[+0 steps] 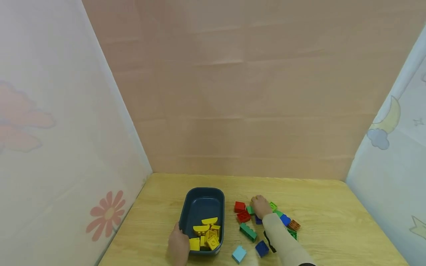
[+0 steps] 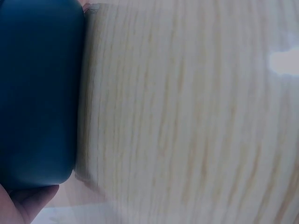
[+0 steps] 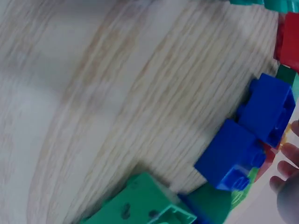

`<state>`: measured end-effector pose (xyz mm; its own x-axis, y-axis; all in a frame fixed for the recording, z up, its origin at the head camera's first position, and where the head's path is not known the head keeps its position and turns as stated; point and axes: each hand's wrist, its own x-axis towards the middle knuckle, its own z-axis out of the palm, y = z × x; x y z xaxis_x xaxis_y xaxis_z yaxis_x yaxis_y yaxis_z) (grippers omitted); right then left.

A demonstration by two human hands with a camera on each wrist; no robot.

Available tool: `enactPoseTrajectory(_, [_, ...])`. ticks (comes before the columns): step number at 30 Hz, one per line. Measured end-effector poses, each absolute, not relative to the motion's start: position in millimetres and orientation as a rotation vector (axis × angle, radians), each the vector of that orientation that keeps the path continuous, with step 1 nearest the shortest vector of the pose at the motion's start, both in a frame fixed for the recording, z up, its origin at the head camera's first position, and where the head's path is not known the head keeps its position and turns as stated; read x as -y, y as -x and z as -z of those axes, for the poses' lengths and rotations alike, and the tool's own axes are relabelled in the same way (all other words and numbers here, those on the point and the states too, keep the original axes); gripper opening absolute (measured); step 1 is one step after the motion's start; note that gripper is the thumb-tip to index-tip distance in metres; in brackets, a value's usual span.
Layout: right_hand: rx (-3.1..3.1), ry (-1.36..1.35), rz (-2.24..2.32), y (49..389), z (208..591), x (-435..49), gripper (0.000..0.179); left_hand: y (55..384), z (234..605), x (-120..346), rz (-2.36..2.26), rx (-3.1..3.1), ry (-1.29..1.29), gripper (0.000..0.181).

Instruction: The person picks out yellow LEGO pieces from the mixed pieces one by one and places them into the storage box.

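Observation:
My left hand [image 1: 178,244] grips the near left side of a dark blue plastic bin [image 1: 185,207]; fingers show at the bin's wall in the left wrist view. Several yellow toy bricks [image 1: 213,242] lie in its near half. My right hand [image 1: 261,207] reaches into a loose group of coloured bricks right of the bin. A bit of yellow [image 3: 286,134] shows at its fingertips; I cannot tell whether they pinch it. Close to these fingers are a blue brick [image 3: 268,109], a second blue brick [image 3: 229,151] and a red brick [image 3: 290,44].
Around the right arm lie a long green brick [image 1: 248,232], a light blue brick [image 1: 239,254], a dark blue brick [image 1: 262,249] and a brown brick [image 1: 294,225]. Two red bricks, one at the front [image 1: 244,216], sit near the bin. The wooden table [image 1: 326,221] meets cloth-covered walls.

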<state>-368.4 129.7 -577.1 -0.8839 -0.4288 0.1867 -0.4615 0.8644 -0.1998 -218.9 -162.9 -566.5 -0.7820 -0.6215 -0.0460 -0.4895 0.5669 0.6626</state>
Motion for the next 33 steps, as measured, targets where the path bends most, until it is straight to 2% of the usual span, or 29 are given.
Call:
enactPoseTrajectory(2, [2.889, -0.705, -0.401, 368.7, 574.8, -128.9, 0.005, 219.4, 566.6, 162.9, 1.012, 2.614, -0.928, 0.041])
enactPoseTrajectory(8, [2.898, -0.723, -0.545, 360.7, 571.0, -128.2, 0.012, 219.9, 567.0, 162.5, 0.992, 2.628, -0.943, 0.038])
enactPoseTrajectory(18, [2.830, -0.746, -0.570, 363.9, 573.7, -124.0, 0.012, 220.9, 565.9, 162.8, 1.008, 2.619, -0.955, 0.037])
enactPoseTrajectory(24, [2.687, -0.715, -0.638, 356.3, 572.0, -125.1, 0.013, 219.1, 568.8, 161.6, 1.018, 2.598, -0.920, 0.041])
enactPoseTrajectory(33, [2.301, -0.731, -0.820, 349.1, 543.8, -101.6, 0.016, 218.4, 572.0, 165.6, 1.029, 2.596, -0.908, 0.043])
